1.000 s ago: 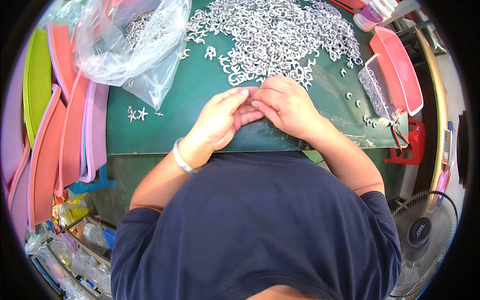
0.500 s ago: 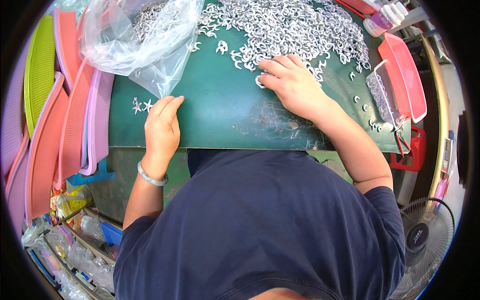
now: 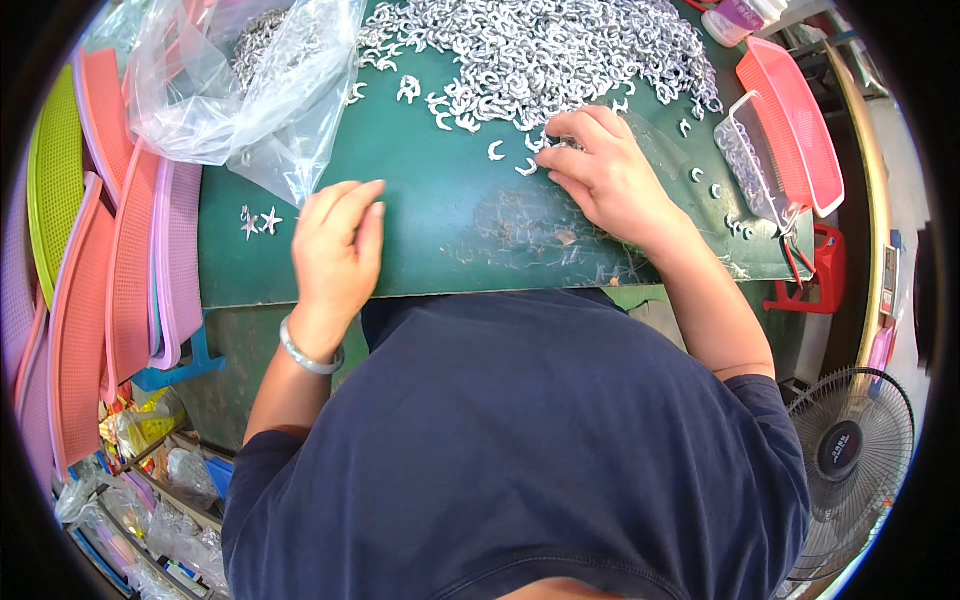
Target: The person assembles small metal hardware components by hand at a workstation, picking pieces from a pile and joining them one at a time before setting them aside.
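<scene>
A heap of small silvery crescent-shaped pieces [image 3: 560, 60] spreads over the green table. At its near edge my right hand [image 3: 615, 180] is closed, thumb and fingers bent round a few crescents, partly hidden by the fingers. Two loose crescents [image 3: 496, 151] lie just left of those fingertips. My left hand [image 3: 338, 240] is held over the table's front part, thumb a little apart from the bent fingers, and nothing shows in it. Just beyond it lies the corner of a clear plastic bag [image 3: 290, 150] with more silvery pieces inside. Two small star-shaped pieces [image 3: 270, 221] rest left of that hand.
Stacked pink, purple and green plastic baskets [image 3: 130, 230] crowd the left side. On the right are a pink basket [image 3: 790, 120], a clear box of small pieces [image 3: 745, 160] and a red stool [image 3: 825, 270]. A fan [image 3: 850, 460] stands at lower right.
My right hand has drawn slightly away from the heap, and loose crescents now show beside its fingertips. My left thumb has parted from the fingers. The whole view has shifted a little.
</scene>
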Available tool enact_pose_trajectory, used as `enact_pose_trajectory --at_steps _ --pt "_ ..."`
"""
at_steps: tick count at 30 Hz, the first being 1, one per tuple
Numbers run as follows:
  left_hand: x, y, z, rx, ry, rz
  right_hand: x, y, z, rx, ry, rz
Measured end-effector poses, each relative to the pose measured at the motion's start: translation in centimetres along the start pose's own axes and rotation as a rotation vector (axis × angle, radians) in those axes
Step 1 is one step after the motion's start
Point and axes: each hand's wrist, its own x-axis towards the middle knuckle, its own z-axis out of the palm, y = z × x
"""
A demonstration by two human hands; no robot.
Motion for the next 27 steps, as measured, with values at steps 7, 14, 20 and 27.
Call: enact_pose_trajectory --at_steps 7,14,20,27 --pt "2.6 3.2 3.8 -0.448 -0.233 -0.146 1.7 0.8 1.0 -0.002 -0.058 -0.137" --pt "4.2 3.8 5.9 -0.487 -0.303 -0.157 2.2 -0.3 1.5 0.267 -0.021 -0.036" --pt "3.6 3.1 5.4 -0.605 -0.282 -0.31 2.5 0.5 2.2 0.176 -0.009 0.019" --pt "3.0 2.1 4.9 -0.811 -0.32 -0.485 3.6 -0.2 2.7 -0.028 -0.059 -0.022"
